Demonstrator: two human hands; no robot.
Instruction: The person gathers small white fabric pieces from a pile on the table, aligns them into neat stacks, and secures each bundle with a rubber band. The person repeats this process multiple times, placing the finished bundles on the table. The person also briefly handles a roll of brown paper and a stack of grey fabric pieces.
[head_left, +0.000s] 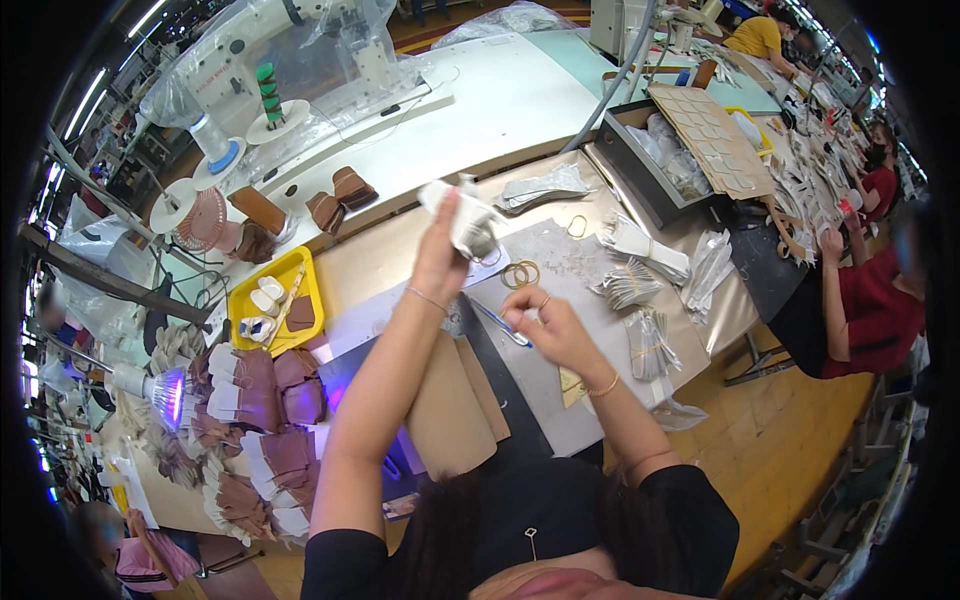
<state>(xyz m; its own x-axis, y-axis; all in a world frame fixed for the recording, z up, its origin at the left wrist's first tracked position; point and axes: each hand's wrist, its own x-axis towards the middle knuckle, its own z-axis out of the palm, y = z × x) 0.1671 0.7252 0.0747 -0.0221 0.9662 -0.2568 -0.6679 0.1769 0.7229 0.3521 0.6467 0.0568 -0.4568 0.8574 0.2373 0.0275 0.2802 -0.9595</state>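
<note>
A tan, glossy-topped workbench carries a yellow, rectangular plastic tray and a flat grey sheet. Thin, yellowish ring-shaped bands and a fanned, off-white bundle of narrow pieces lie on the sheet.

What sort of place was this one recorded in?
Probably a sewing workshop, perhaps for leather goods or shoes: a plastic-draped sewing machine stands at the upper left, a green thread spool is near it, and brown cut pieces lie in stacks below.

My bundle's wht, my tray yel, thread spool grn w/ dk stripes, stacked pcs brn & wht, my sleeves blk.
</note>
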